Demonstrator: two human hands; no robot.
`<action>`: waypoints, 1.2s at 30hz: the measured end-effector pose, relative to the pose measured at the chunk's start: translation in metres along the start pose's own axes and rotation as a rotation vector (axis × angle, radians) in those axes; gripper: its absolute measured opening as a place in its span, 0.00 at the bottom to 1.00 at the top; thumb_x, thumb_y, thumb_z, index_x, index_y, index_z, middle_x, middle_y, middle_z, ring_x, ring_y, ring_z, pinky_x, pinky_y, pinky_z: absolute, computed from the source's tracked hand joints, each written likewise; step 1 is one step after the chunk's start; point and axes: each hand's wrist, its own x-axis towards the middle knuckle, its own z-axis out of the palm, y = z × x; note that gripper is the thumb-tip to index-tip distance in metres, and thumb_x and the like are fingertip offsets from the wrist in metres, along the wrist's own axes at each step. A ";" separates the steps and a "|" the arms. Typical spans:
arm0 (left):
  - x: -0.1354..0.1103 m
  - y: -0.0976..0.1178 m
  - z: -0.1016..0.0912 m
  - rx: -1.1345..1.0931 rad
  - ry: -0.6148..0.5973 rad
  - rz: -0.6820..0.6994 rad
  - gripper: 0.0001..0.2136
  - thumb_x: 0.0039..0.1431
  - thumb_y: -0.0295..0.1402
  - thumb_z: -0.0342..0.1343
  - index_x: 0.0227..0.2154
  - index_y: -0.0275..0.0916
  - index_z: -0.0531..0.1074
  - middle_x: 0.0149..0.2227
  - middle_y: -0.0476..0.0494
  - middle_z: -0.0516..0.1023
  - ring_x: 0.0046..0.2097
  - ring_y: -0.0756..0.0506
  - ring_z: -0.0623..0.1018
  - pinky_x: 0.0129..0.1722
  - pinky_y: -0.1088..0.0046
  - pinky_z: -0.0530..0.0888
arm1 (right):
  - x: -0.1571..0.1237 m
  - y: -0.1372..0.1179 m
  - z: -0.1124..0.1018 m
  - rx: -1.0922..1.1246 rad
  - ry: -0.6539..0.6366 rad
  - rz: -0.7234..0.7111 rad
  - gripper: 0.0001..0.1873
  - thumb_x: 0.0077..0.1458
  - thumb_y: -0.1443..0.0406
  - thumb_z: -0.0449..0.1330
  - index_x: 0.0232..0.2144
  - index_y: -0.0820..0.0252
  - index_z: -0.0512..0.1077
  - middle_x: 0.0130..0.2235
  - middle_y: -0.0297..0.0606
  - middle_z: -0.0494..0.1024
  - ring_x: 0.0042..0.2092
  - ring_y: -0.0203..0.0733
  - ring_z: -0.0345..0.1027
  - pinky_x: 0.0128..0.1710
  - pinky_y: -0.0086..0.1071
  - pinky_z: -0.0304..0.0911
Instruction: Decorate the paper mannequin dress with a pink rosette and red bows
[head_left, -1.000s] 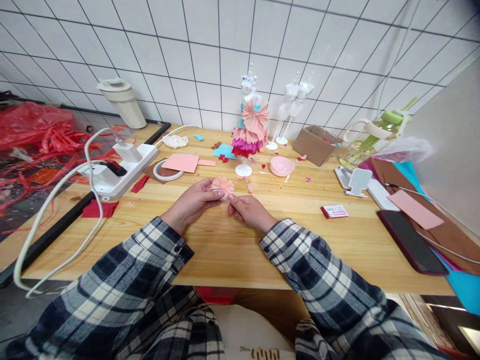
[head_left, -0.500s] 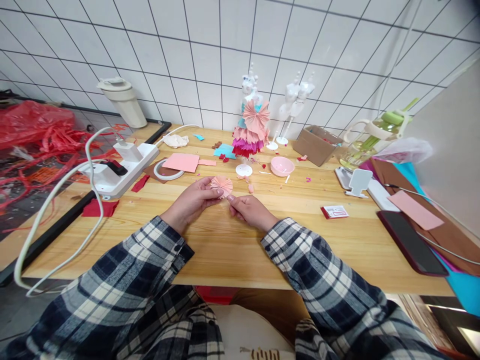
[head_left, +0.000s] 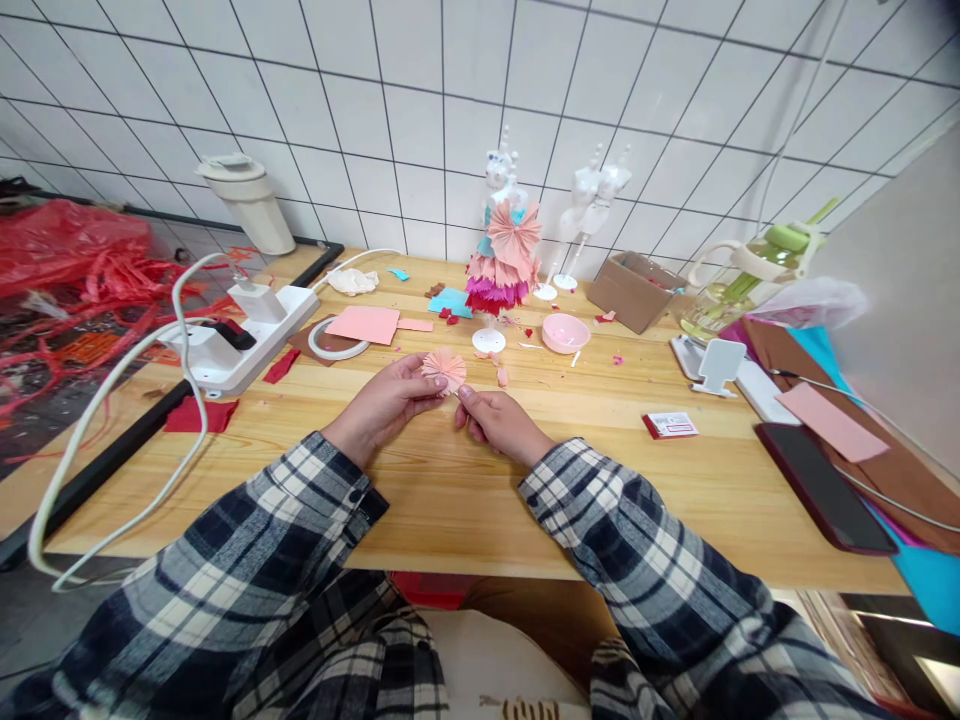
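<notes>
A small pleated pink paper rosette (head_left: 444,367) is pinched between the thumb and fingers of my left hand (head_left: 388,402). My right hand (head_left: 497,418) is closed, its thumb and forefinger pressed together at the rosette's lower right edge. Whether those fingertips grip the paper or some tiny thing is hard to see. Just beyond both hands stands a white mini dress form (head_left: 501,172) on a round base. It wears layered crepe-paper skirts (head_left: 498,285) in pink and magenta, with a larger pink pleated fan (head_left: 514,238) at the front.
Around the stand lie pink paper sheets (head_left: 364,324), a roll of white tape (head_left: 337,350), a pink bowl (head_left: 565,334) and paper scraps. A power strip (head_left: 262,345) with cables is at left. To the right are a cardboard box (head_left: 634,292), a jug (head_left: 731,285) and a phone (head_left: 823,486).
My right fingertips have shifted very slightly at the rosette's edge, with the lower fingers a little looser. The left hand keeps its hold, nearly still.
</notes>
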 end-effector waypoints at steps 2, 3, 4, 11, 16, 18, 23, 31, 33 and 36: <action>0.000 0.000 0.001 0.014 -0.005 -0.004 0.16 0.44 0.24 0.69 0.38 0.37 0.75 0.36 0.46 0.80 0.37 0.50 0.79 0.37 0.79 0.76 | 0.000 0.000 0.001 -0.009 0.010 0.001 0.30 0.65 0.47 0.44 0.24 0.62 0.69 0.15 0.26 0.62 0.16 0.27 0.52 0.20 0.24 0.50; 0.000 0.000 0.001 0.020 -0.011 -0.004 0.16 0.43 0.24 0.69 0.38 0.36 0.75 0.36 0.46 0.80 0.37 0.50 0.79 0.37 0.79 0.76 | 0.000 0.000 0.001 -0.010 0.013 0.002 0.30 0.65 0.47 0.44 0.24 0.62 0.69 0.15 0.26 0.61 0.17 0.27 0.52 0.21 0.24 0.50; 0.000 0.000 0.002 0.024 -0.015 -0.005 0.17 0.43 0.24 0.69 0.38 0.36 0.75 0.36 0.46 0.80 0.36 0.50 0.79 0.37 0.79 0.76 | 0.001 0.000 0.001 -0.008 0.015 0.001 0.29 0.65 0.48 0.45 0.24 0.62 0.69 0.15 0.26 0.61 0.17 0.27 0.52 0.21 0.24 0.50; 0.002 -0.002 0.001 0.030 -0.027 -0.006 0.18 0.43 0.24 0.69 0.39 0.35 0.74 0.36 0.45 0.80 0.36 0.50 0.79 0.36 0.79 0.76 | 0.003 0.000 0.002 0.027 0.013 0.005 0.26 0.66 0.52 0.47 0.20 0.61 0.65 0.15 0.26 0.60 0.18 0.28 0.51 0.21 0.25 0.49; 0.001 -0.002 0.000 0.012 -0.014 -0.003 0.17 0.44 0.24 0.68 0.39 0.36 0.74 0.37 0.45 0.80 0.37 0.50 0.79 0.37 0.78 0.76 | 0.002 -0.002 0.002 0.000 0.007 0.005 0.27 0.66 0.53 0.48 0.18 0.62 0.64 0.15 0.26 0.60 0.17 0.28 0.51 0.20 0.25 0.47; 0.000 -0.001 -0.001 0.004 -0.015 0.011 0.16 0.45 0.24 0.67 0.39 0.37 0.75 0.37 0.46 0.80 0.38 0.50 0.79 0.38 0.78 0.76 | 0.001 -0.002 0.000 0.019 -0.008 0.030 0.28 0.66 0.51 0.46 0.20 0.62 0.66 0.15 0.26 0.61 0.16 0.27 0.51 0.18 0.25 0.47; -0.001 0.000 -0.002 -0.003 -0.046 0.014 0.15 0.45 0.24 0.67 0.38 0.37 0.75 0.35 0.47 0.79 0.37 0.50 0.79 0.38 0.78 0.75 | -0.001 -0.003 -0.003 0.004 -0.065 0.036 0.33 0.64 0.45 0.43 0.27 0.64 0.73 0.16 0.28 0.65 0.14 0.27 0.50 0.16 0.24 0.47; -0.003 0.002 0.003 0.046 -0.086 0.012 0.15 0.42 0.25 0.68 0.36 0.35 0.74 0.35 0.45 0.78 0.36 0.49 0.78 0.37 0.75 0.74 | -0.001 -0.001 -0.003 -0.027 -0.054 0.016 0.34 0.63 0.43 0.45 0.26 0.64 0.74 0.15 0.27 0.64 0.16 0.26 0.52 0.19 0.24 0.50; -0.004 0.002 0.003 0.054 -0.103 0.014 0.15 0.43 0.25 0.68 0.36 0.35 0.74 0.35 0.45 0.78 0.35 0.49 0.77 0.37 0.75 0.74 | -0.001 -0.001 -0.003 -0.029 -0.052 0.013 0.33 0.62 0.44 0.46 0.25 0.64 0.74 0.15 0.27 0.63 0.16 0.26 0.53 0.20 0.24 0.51; -0.004 0.002 0.003 0.054 -0.120 0.013 0.15 0.43 0.25 0.68 0.36 0.35 0.74 0.35 0.45 0.78 0.35 0.49 0.77 0.38 0.74 0.73 | -0.001 -0.002 -0.002 -0.027 -0.056 0.013 0.32 0.62 0.44 0.47 0.24 0.64 0.73 0.15 0.27 0.62 0.17 0.27 0.53 0.21 0.24 0.51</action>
